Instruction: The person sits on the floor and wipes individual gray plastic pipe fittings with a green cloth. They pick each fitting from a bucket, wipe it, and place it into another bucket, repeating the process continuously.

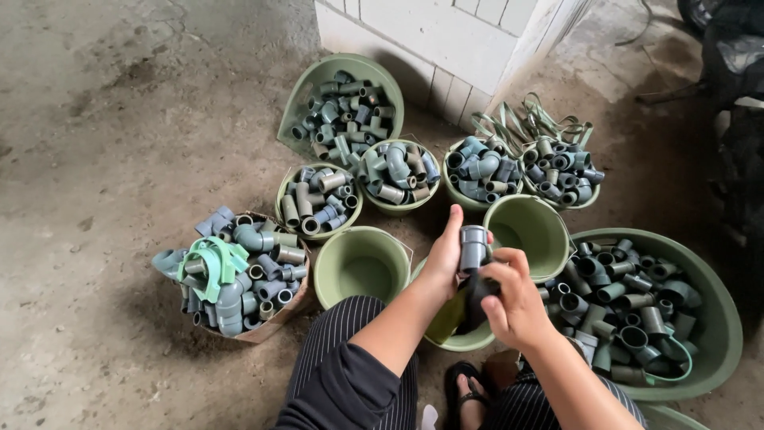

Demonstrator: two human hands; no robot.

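I am looking down at my two hands over a ring of green buckets on a dirty concrete floor (103, 119). My left hand (442, 259) and my right hand (513, 306) are both holding a grey pipe fitting (473, 248) up in the air, just above the buckets. The fingers of my left hand are curling around the side of the fitting, with the thumb sticking up beside it. The fingers of my right hand are wrapping around the dark lower part (476, 299) under it. I cannot tell if the dark part is joined to the grey one.

Right under my hands an empty green bucket (458, 330) is sitting, mostly hidden by my arms. Another empty bucket (362, 267) is standing just to its left, and a third empty one (527, 227) is standing behind my hands. A big green tub (716, 318) full of grey and green fittings is lying close on my right. A cardboard box (274, 322) piled with more fittings is sitting on my left, with a bright green clip (211, 263) on top. Four small full buckets are lining up farther back, and a tipped green basket (298, 99) is leaning near a white block wall (446, 32). Green straps (529, 119) are lying by the wall. My sandal (465, 390) is showing below.
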